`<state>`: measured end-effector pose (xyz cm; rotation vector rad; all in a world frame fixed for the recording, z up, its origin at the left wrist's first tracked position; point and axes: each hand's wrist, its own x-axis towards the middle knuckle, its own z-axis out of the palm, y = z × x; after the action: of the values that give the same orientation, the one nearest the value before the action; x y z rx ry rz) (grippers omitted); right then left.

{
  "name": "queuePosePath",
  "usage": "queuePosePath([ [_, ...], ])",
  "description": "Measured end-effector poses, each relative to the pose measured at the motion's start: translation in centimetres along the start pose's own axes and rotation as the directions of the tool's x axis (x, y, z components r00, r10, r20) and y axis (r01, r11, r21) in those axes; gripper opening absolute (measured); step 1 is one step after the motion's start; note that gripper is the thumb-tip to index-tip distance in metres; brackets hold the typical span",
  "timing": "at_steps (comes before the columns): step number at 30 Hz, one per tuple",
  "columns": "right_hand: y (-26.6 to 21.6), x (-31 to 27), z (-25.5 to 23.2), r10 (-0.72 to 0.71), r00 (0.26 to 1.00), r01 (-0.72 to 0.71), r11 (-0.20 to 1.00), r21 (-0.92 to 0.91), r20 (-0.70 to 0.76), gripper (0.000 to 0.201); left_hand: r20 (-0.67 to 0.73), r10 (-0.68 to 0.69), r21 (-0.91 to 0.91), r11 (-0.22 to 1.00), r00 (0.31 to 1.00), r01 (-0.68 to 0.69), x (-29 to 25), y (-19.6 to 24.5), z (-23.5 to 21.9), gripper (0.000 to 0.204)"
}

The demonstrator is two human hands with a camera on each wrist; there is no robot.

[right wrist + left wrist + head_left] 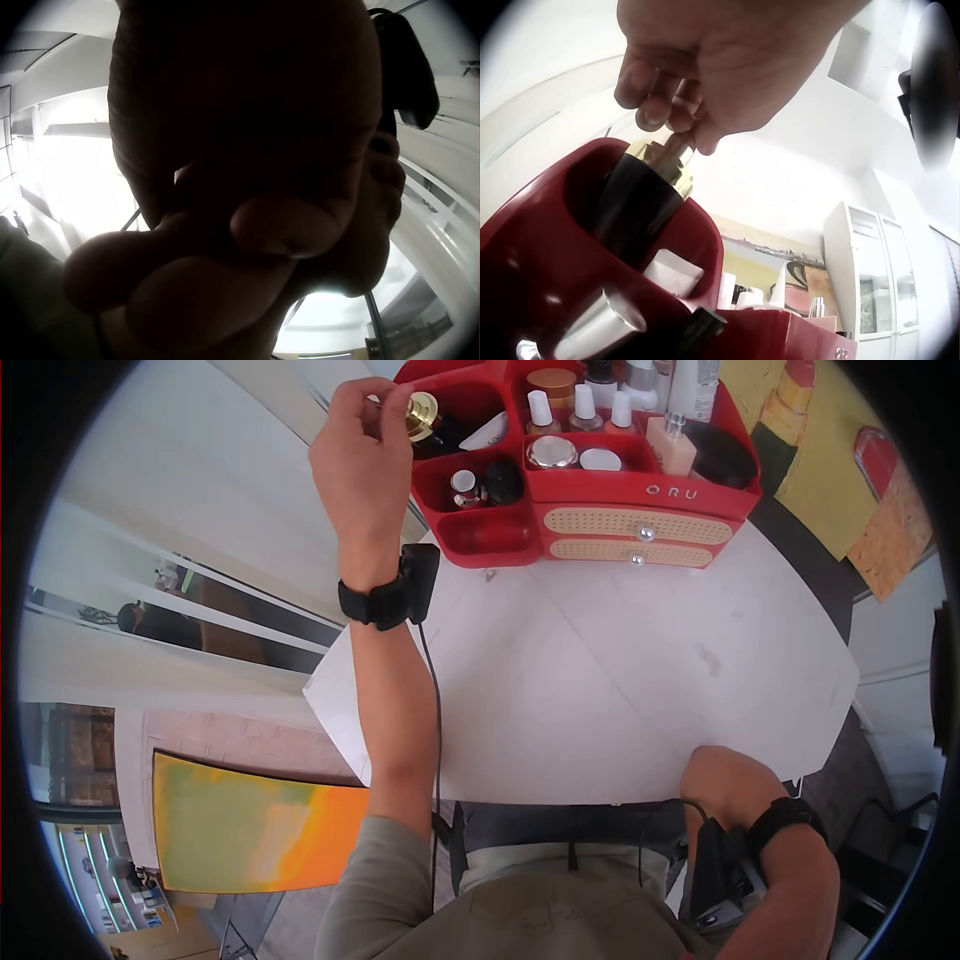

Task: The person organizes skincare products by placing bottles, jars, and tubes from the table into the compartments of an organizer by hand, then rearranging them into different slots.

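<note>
At the back left of the table, my left hand (362, 460) pinches the top of a black bottle with a gold collar (636, 196). The bottle's lower part stands inside a deep compartment of the red cosmetics organizer (590, 488). Beside it in that compartment lies a white tube (673, 273). My right hand (732, 785) is down at the table's front edge, near my body. Its fingers hang loosely curled in the dark right wrist view, with nothing seen between them.
Nail polish bottles (540, 412), round jars (552, 453) and a pump bottle (672, 445) fill the organizer's right side. Two drawers with pearl knobs (645, 533) are below. The white table (600, 660) spreads in front. A pale curtain (200, 480) hangs at left.
</note>
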<state>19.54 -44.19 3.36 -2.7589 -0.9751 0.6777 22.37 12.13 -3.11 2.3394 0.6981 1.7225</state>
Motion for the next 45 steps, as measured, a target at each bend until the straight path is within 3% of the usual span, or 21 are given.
queuePosePath([
  [6, -12.9, 10.8, -5.6, -0.054, 0.998, 0.054, 0.999, -0.006, 0.018, 0.060, -0.019, 0.033, -0.056, 0.998, 0.999, -0.034, 0.3, -0.1, 0.2, 0.016],
  [8, -16.7, 13.9, -7.0, -0.078, 0.997, 0.078, 0.997, -0.008, 0.025, 0.060, 0.096, 0.004, -0.036, 0.999, 0.995, -0.001, -0.1, -0.6, 0.7, 0.015],
  [13, -24.3, 20.0, -10.0, -0.128, 0.991, 0.128, 0.992, -0.003, 0.032, 0.060, 0.154, -0.001, 0.107, 0.994, 0.988, -0.015, -0.4, -0.3, 1.0, 0.015],
  [15, -26.4, 21.8, -10.8, -0.145, 0.989, 0.145, 0.989, 0.000, 0.034, 0.060, 0.091, 0.168, 0.254, 0.949, 0.982, -0.186, -0.6, -0.3, 1.2, 0.015],
  [16, -27.2, 22.6, -11.2, -0.154, 0.987, 0.154, 0.988, 0.002, 0.035, 0.060, 0.091, 0.169, 0.255, 0.949, 0.981, -0.187, -0.8, 0.0, 0.9, 0.015],
  [17, -28.0, 23.2, -11.5, -0.164, 0.986, 0.164, 0.986, 0.005, 0.035, 0.060, 0.189, 0.084, 0.348, 0.926, 0.978, -0.146, -1.0, 1.1, 0.3, 0.016],
  [18, -28.4, 23.7, -11.8, -0.174, 0.984, 0.174, 0.985, 0.007, 0.034, 0.060, 0.275, -0.011, 0.439, 0.891, 0.961, -0.116, -1.2, 2.0, 0.0, 0.018],
  [21, -28.9, 24.3, -12.1, -0.196, 0.980, 0.196, 0.981, 0.015, 0.033, 0.059, 0.347, -0.090, 0.503, 0.858, 0.933, -0.105, -1.9, 3.7, 0.6, 0.020],
  [24, -28.4, 24.0, -12.1, -0.226, 0.974, 0.226, 0.974, 0.019, 0.033, 0.059, 0.387, -0.106, 0.579, 0.801, 0.916, -0.151, -2.9, 2.4, 3.1, 0.021],
  [29, -27.0, 23.5, -12.1, -0.261, 0.965, 0.260, 0.965, 0.032, 0.028, 0.059, 0.294, -0.077, 0.573, 0.812, 0.953, -0.111, -2.1, 2.2, 2.9, 0.020],
  [31, -26.6, 23.4, -12.0, -0.276, 0.961, 0.275, 0.961, 0.036, 0.028, 0.059, 0.168, -0.008, 0.518, 0.851, 0.986, -0.081, -1.8, 2.7, 2.0, 0.020],
  [35, -27.1, 23.7, -12.0, -0.317, 0.948, 0.315, 0.948, 0.039, 0.034, 0.059, 0.212, -0.055, 0.487, 0.871, 0.976, -0.057, -1.8, 3.2, 1.3, 0.020],
  [37, -27.1, 23.5, -11.8, -0.338, 0.940, 0.337, 0.941, 0.040, 0.039, 0.058, 0.315, -0.075, 0.484, 0.870, 0.946, -0.093, -2.2, 2.2, 1.9, 0.020],
  [41, -26.5, 23.3, -11.6, -0.368, 0.929, 0.366, 0.929, 0.046, 0.042, 0.058, 0.365, -0.021, 0.509, 0.842, 0.931, -0.180, -2.2, 2.2, 1.3, 0.020],
  [43, -26.6, 23.4, -11.7, -0.383, 0.923, 0.381, 0.923, 0.051, 0.041, 0.058, 0.403, -0.219, 0.492, 0.871, 0.889, -0.009, -1.3, 4.2, -0.7, 0.022],
  [45, -26.4, 23.4, -11.6, -0.398, 0.916, 0.396, 0.917, 0.056, 0.041, 0.058, 0.439, -0.265, 0.553, 0.833, 0.858, -0.026, -1.1, 5.1, -2.0, 0.024],
])
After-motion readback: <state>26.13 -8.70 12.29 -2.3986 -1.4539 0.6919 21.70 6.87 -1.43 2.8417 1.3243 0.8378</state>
